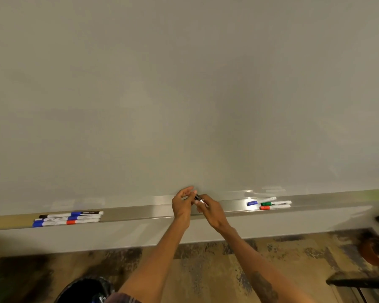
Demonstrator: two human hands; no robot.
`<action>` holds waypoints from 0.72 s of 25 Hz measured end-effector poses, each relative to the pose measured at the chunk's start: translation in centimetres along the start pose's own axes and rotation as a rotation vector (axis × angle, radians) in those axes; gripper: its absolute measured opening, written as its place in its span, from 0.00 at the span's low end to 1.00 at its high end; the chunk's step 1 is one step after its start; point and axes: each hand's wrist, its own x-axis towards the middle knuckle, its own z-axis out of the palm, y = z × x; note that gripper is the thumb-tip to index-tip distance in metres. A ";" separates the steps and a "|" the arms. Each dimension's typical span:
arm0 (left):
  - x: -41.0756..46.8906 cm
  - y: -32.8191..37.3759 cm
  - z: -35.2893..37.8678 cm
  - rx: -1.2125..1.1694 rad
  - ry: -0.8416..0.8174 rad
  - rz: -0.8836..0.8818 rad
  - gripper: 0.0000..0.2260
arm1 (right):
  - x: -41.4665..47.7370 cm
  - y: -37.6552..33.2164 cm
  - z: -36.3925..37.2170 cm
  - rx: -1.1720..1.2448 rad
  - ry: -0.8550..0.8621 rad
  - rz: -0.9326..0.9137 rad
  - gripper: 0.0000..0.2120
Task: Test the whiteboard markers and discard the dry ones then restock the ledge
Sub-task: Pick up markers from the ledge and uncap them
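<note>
Head view: marker over ledge; left hand fingers, right hand fingers both pinching it.

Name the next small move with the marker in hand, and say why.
Probably touch the marker to the whiteboard for a short test stroke, once uncapped: the left hand and right hand both hold it at the ledge, and the board there shows no ink.

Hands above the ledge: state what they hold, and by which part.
A marker: right hand pinches its pale barrel, left hand pinches its dark end.
</note>
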 end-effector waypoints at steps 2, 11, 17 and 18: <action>0.0 1.2 -1.5 -0.004 -0.021 0.012 0.06 | 0.5 -1.9 1.8 -0.044 0.021 -0.022 0.12; 0.6 5.0 -6.3 0.031 -0.108 0.112 0.07 | 1.1 -8.0 6.9 -0.265 0.134 -0.048 0.16; -0.3 8.2 -7.1 -0.050 -0.129 0.201 0.07 | 0.7 -10.5 7.1 -0.493 0.258 -0.023 0.22; -0.8 9.3 -7.2 -0.069 -0.131 0.230 0.06 | 0.4 -10.8 7.1 -0.496 0.282 -0.020 0.25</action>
